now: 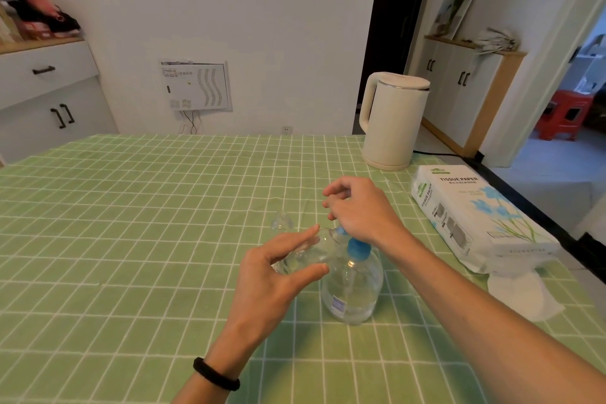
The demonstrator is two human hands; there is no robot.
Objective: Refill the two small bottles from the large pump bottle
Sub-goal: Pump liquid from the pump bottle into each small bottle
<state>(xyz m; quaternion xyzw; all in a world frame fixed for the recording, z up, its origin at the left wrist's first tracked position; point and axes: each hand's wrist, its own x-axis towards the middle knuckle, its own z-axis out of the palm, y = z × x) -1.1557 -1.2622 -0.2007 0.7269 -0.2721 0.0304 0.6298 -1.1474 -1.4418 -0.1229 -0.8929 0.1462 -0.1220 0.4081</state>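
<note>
On the green desk (131, 239), hands at the large pump bottle (352, 289).
Fingers of the left hand (272, 279) grasp a tilted small bottle (301, 256) near the blue pump head (358, 248); a second small bottle (282, 220) stands behind. The right hand (360, 210) lies over the pump head, fingers bent, grip not clear.

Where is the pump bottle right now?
The pump bottle stands on the tablecloth just right of centre in the head view, under the right hand, between the small bottle in the left hand and the tissue pack.
</note>
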